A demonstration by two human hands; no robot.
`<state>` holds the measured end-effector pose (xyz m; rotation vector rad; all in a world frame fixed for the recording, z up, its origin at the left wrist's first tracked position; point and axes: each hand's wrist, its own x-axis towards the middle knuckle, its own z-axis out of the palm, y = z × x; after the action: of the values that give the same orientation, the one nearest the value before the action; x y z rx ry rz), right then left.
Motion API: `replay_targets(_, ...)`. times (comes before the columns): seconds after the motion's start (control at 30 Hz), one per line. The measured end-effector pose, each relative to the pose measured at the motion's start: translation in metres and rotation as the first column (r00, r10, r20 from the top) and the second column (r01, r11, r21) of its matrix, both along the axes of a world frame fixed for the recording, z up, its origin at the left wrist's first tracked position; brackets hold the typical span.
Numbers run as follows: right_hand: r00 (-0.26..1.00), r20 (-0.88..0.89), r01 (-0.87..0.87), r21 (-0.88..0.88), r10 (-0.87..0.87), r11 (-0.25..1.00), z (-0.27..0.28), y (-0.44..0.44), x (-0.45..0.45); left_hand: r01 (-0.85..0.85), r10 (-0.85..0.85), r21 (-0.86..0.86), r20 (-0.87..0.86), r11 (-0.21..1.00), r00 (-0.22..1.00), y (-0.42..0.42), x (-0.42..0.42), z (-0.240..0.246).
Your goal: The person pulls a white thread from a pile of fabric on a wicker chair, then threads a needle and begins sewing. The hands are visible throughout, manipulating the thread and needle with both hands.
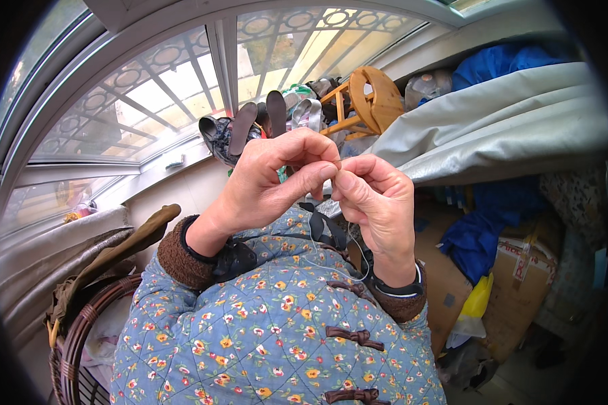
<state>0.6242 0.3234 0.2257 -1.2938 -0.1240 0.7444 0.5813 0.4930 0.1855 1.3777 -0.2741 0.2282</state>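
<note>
My left hand [278, 177] and my right hand [375, 202] meet fingertip to fingertip in front of my chest. Between the left thumb and forefinger is a thin needle-like thing [338, 161], too small to make out fully. The right thumb and forefinger pinch close beside it, where a pale thread [334, 269] seems to start. This thread hangs from the hands in a loose loop over the blue flowered quilted jacket [263, 324]. Beyond the hands lie a patterned shoe [218, 134] and dark insoles [243, 127].
A wooden stool [375, 101] lies tilted among bags at the back. Silvery cloth [496, 126] spans the right side, above cardboard boxes [517, 283] and a blue cloth [466, 248]. At left are a wicker chair [73, 334] and a window sill [169, 169] under barred windows.
</note>
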Motion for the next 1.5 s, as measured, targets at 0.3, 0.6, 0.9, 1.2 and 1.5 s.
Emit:
replay_targets(0.3, 0.994, -0.1, -0.022, 0.078, 0.03, 0.997, 0.0, -0.002, 0.001, -0.153, 0.153, 0.002, -0.049, 0.988, 0.987, -0.005, 0.001, -0.002)
replay_targets(0.6, 0.992, 0.081, 0.095, -0.015, -0.094, 0.995, -0.006, 0.001, -0.003, -0.302, 0.286, 0.206, 0.106, 0.931, 0.953, -0.008, 0.001, -0.01)
replay_targets(0.9, 0.962, 0.164, 0.22, 0.01, -0.218, 0.975, 0.001, -0.008, -0.003, -0.414, 0.408, -0.036, -0.103, 0.91, 0.907, 0.006, 0.009, -0.013)
replay_targets(1.2, 0.962, 0.265, 0.024, 0.144, -0.062, 0.989, 0.027, -0.012, -0.01, -0.139, 0.081, -0.293, -0.204, 0.946, 0.976, -0.007, 0.008, -0.002)
replay_targets(1.5, 0.558, 0.732, -0.755, 0.252, 0.391, 0.606, 0.103, -0.027, -0.018, -0.077, 0.005, -0.274, -0.254, 0.959, 0.967, -0.005, 0.011, 0.002)
